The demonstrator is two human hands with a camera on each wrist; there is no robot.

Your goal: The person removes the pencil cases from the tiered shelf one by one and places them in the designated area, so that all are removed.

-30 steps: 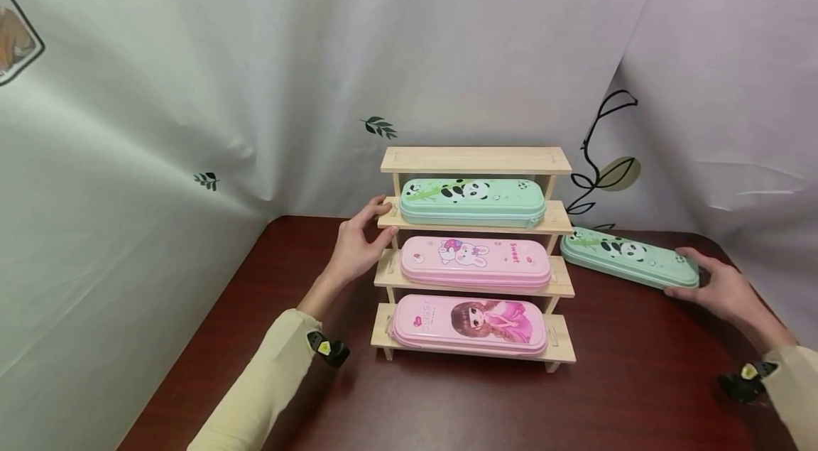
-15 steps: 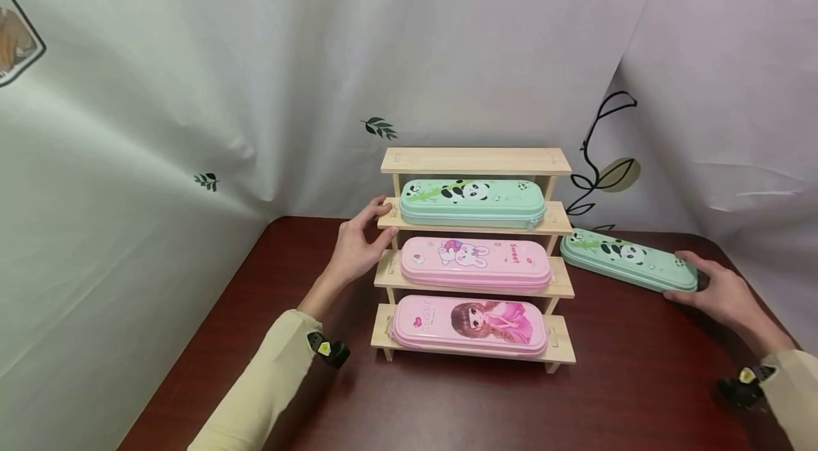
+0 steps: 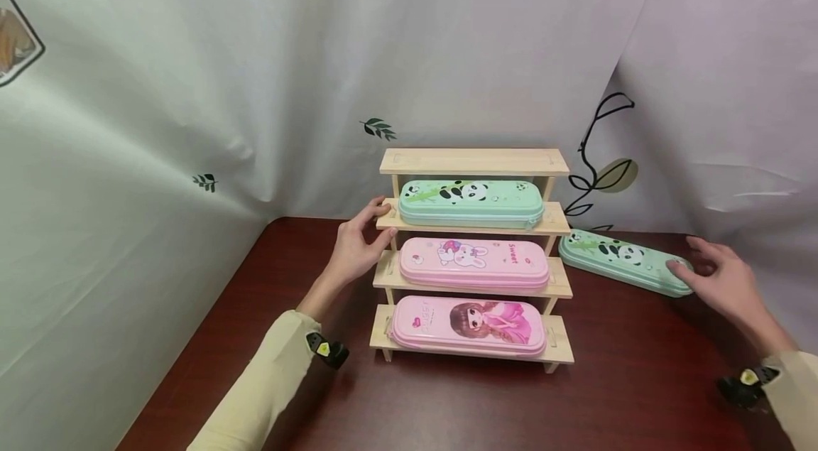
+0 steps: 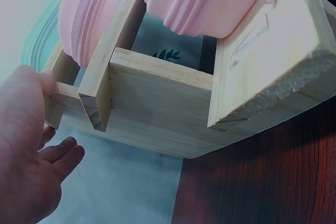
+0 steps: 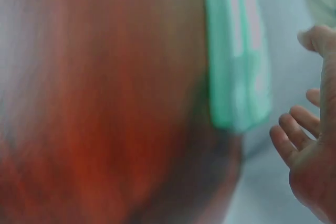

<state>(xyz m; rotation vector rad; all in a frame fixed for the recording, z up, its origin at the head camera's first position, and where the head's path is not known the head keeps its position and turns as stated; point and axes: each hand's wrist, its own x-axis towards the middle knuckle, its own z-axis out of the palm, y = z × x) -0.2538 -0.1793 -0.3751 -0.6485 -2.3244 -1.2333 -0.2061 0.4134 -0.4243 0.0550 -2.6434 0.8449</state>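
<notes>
A stepped wooden display rack (image 3: 476, 161) stands mid-table in the head view. A mint panda pencil case (image 3: 471, 202) lies on its second tier from the top, a pink bunny pencil case (image 3: 474, 263) on the tier below, and a pink girl pencil case (image 3: 469, 324) on the lowest. My left hand (image 3: 358, 245) grips the left end of the second tier between thumb and fingers. At the rack's right, another mint panda pencil case (image 3: 625, 261) lies slanted on the table. Just above its right end hovers my right hand (image 3: 725, 280), fingers spread, apart from it in the right wrist view.
The dark red-brown wooden table (image 3: 447, 408) runs up to pale printed curtains (image 3: 479, 46) at the back and sides. The top tier of the rack is bare. A black wrist strap sits on each sleeved arm.
My right hand has let go of the slanted mint pencil case and risen slightly off it. That case stays on the table. The left hand keeps its place on the rack.
</notes>
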